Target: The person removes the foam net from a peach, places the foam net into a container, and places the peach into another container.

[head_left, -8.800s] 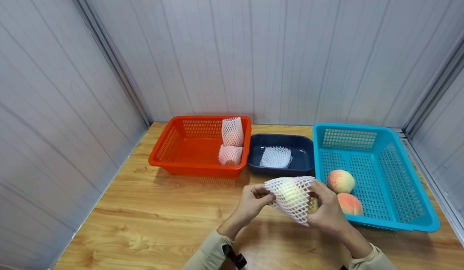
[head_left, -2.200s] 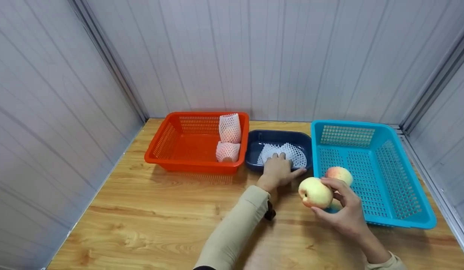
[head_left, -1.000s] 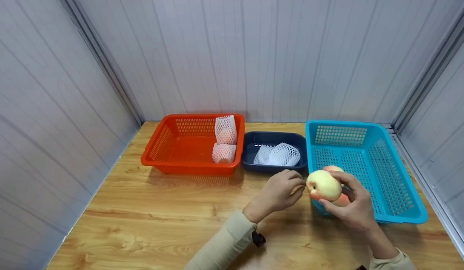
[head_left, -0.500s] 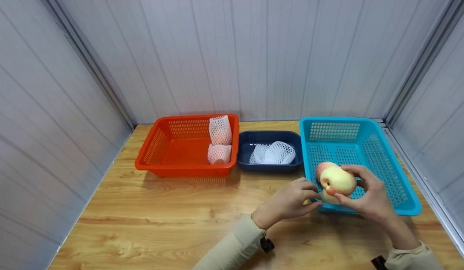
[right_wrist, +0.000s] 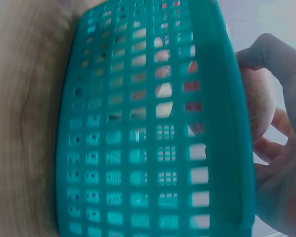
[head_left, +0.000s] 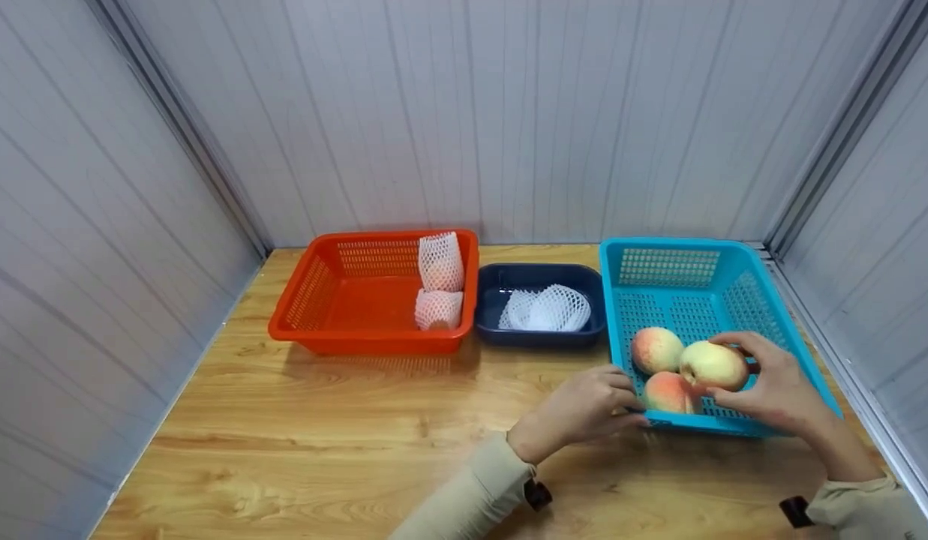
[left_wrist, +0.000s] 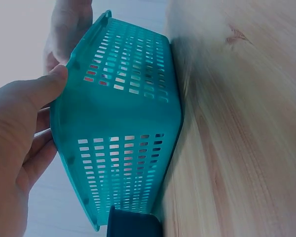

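Note:
My right hand (head_left: 782,390) holds a pale yellow peach (head_left: 715,365), thumb and fingers round its side, over the near part of the turquoise basket (head_left: 790,315). Two more peaches lie in that basket: a yellow-red peach (head_left: 656,350) at its left side and a redder peach (head_left: 670,393) by the near left corner. At this corner my left hand (head_left: 584,412) grips the basket's rim. The left wrist view shows the thumb (left_wrist: 52,86) on the outer side of the rim and the other fingers behind it. In the right wrist view the basket's perforated wall partly hides the held peach (right_wrist: 256,101).
Left of the turquoise basket stands a navy dish (head_left: 501,285) with white foam fruit nets (head_left: 550,309) in it. Further left is a red basket (head_left: 373,337) holding two net-wrapped peaches (head_left: 439,307) along its right side. Panelled walls (head_left: 433,120) enclose the wooden table (head_left: 298,435).
Earlier, both hands held a net on a peach; later the left hand touched the nets in the dish. Since then it has moved right to the basket's corner, and the right hand carried the peach over the basket.

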A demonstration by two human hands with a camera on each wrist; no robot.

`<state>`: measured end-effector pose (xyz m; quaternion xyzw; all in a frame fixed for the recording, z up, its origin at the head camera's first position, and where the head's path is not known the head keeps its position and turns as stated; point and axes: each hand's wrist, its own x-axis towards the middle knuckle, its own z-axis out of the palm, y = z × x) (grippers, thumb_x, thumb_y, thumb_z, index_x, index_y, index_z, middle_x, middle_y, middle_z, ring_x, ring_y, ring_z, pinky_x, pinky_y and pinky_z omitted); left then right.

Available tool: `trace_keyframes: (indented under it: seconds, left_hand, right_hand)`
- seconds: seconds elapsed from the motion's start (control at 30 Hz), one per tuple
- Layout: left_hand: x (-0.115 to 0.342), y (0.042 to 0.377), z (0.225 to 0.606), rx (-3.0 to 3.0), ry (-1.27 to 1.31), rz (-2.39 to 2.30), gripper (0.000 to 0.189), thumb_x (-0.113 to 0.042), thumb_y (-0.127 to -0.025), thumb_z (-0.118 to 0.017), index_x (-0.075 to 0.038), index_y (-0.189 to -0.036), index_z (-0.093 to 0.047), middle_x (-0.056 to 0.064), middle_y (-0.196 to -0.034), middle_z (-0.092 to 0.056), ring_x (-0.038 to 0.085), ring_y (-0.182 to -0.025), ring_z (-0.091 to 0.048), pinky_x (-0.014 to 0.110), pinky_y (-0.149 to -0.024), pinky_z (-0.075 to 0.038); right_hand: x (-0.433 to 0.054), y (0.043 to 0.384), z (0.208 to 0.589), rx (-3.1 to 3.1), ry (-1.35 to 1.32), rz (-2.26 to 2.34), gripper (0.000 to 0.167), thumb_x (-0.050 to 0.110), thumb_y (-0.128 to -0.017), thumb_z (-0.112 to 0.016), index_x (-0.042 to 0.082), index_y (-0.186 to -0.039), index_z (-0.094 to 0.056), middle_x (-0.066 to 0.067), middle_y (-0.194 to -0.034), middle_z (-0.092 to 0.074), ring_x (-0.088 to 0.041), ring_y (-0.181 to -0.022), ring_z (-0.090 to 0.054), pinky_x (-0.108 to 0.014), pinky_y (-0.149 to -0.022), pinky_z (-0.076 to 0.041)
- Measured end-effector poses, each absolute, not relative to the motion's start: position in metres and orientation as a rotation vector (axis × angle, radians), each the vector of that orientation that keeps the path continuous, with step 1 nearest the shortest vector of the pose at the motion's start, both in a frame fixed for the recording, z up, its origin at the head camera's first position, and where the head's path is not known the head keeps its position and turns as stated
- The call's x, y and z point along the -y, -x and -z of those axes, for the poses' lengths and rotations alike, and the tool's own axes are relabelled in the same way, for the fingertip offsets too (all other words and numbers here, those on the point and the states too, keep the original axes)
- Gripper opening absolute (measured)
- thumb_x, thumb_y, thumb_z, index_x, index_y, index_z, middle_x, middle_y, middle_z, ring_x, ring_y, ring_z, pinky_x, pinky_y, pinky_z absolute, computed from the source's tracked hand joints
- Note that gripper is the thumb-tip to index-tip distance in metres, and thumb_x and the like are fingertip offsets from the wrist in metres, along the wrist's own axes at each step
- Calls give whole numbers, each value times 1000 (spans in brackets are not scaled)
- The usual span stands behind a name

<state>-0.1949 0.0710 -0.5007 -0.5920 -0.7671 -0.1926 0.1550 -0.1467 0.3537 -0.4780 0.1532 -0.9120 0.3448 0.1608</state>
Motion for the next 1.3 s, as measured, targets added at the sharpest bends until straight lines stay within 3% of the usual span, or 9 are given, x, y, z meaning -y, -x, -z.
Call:
trace_keyframes:
  seconds: [0.4,0.5,0.87,1.07,1.3]
  left_hand:
    - [-70,199,503,2232,1656,704,26,-40,-92,-64,-17,-93,-77,-11,-89,-65,1,-90,-52,9,-84,-39]
    - [-71,199,505,2206,1645,710,27,-41,-92,-65,-18,-93,-77,-11,-89,-66,1,-91,-53,10,-86,-39]
    - [-72,197,509,2176,1643,753,24,-40,-91,-67,-18,-92,-77,-11,-88,-66,0,-90,-52,9,-85,-39]
    - [-72,197,509,2192,1622,751,25,-41,-91,-66,-18,-91,-77,-11,-88,-65,0,-91,-52,9,-85,-39]
    - [-72,196,509,2226,1618,755,25,-41,-91,-65,-18,-92,-77,-12,-89,-64,0,-91,-51,10,-84,-39]
  right_hand:
    - [-375,156,478,2843,-451,-966,55,22,-72,-87,9,-118,-59,-10,-108,-58,-16,-81,-54,-31,-58,-49]
    - [-380,158,480,2923,-470,-955,54,19,-71,-87,8,-116,-59,-9,-104,-58,-19,-77,-54,-32,-57,-48]
    - [-387,160,487,3055,-488,-970,53,22,-72,-86,7,-115,-60,-12,-108,-59,-22,-82,-57,-33,-60,-49]
    - [-389,159,487,2990,-472,-983,38,28,-78,-82,9,-108,-67,-14,-109,-63,-33,-90,-61,-33,-64,-51]
    - [-390,158,489,2953,-500,-923,32,27,-82,-79,8,-106,-68,-11,-106,-65,-31,-88,-64,-33,-67,-52]
